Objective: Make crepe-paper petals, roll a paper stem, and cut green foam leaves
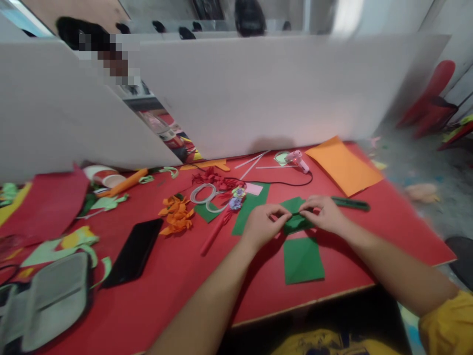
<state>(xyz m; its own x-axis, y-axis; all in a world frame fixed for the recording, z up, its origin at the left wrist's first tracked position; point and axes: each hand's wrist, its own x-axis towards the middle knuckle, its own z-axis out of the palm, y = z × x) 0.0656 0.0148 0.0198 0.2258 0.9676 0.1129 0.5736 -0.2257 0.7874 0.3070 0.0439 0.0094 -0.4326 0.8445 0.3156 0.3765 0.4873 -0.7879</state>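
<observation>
Both my hands pinch a small piece of green paper (295,215), one at each end, over the red table. My left hand (266,220) has its thumb and fingertips closed on the left end. On the right end, my right hand (322,213) grips in the same way. Beneath and behind the fingers lies more green paper (293,203), partly hidden by them. A green paper square (303,260) with a crease rests nearer to me. A green cutter knife (351,203) lies just beyond my right hand, and a green paper strip (244,217) by my left.
A pink glue gun (297,161) with a black cord stands at the back near an orange paper sheet (343,165). Left are orange paper petals (176,215), a paper flower stick (218,229), a black phone (135,252) and an open grey case (59,296). A white partition (258,88) borders the table (177,291).
</observation>
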